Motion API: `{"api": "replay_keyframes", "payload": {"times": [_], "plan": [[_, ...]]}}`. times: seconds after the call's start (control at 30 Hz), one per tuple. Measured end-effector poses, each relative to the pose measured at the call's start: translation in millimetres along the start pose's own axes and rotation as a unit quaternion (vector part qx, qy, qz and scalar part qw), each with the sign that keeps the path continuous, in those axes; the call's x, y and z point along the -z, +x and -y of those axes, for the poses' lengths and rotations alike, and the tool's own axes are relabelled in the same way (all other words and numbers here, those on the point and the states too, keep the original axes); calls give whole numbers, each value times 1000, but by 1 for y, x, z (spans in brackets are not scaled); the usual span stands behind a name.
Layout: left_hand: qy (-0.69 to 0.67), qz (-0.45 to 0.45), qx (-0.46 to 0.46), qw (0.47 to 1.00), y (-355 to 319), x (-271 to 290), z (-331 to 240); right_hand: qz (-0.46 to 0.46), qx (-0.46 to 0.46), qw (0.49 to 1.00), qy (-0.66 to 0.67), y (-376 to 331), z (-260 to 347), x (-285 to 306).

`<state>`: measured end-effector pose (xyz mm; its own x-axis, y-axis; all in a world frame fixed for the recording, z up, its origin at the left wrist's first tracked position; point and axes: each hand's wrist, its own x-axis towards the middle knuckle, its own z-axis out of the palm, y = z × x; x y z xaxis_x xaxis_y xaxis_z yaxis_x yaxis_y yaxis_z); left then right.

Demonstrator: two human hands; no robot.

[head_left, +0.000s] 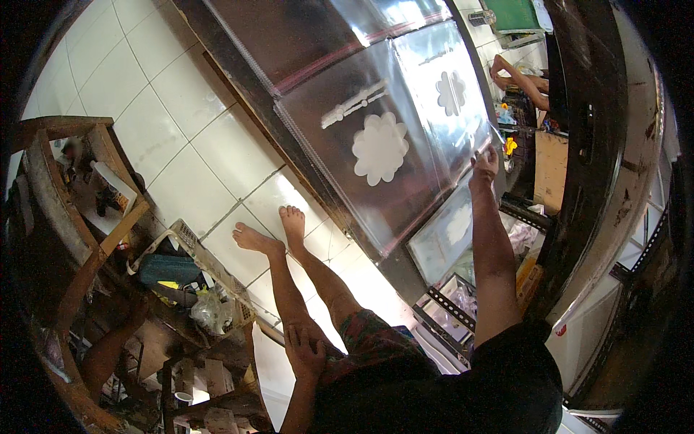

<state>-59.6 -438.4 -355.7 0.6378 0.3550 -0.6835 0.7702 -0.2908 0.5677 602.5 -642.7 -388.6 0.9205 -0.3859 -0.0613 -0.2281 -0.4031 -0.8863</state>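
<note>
I sit with my bare legs stretched out over a white tiled floor (181, 94). My left hand (303, 352) lies flat on my knee with its fingers apart and holds nothing. My right hand (484, 163) reaches far forward and pinches the right edge of a clear plastic bag (383, 148) with a white flower shape printed on it. The bag lies on a dark tabletop (289, 36). A second clear bag (448, 87) with a clover shape lies just beyond it, and another (444, 235) hangs below the table edge.
A wooden frame (65, 188) stands at the left beside a white plastic basket (202, 267) of odds and ends. Slotted metal racks (452, 307) sit by my right thigh. Another person's arm (517, 78) shows at the top right, near a cardboard piece (551, 168).
</note>
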Motion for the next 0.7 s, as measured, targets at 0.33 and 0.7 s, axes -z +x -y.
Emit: {"api": "replay_keyframes", "payload": {"times": [0.33,0.7], "plan": [[19,-58,-3,998,1,13,-10,55,332,905,-258,-145,17,-20],[5,-51,-31,998,3,117,-45,324,328,827,-321,-376,107,-54]]}}
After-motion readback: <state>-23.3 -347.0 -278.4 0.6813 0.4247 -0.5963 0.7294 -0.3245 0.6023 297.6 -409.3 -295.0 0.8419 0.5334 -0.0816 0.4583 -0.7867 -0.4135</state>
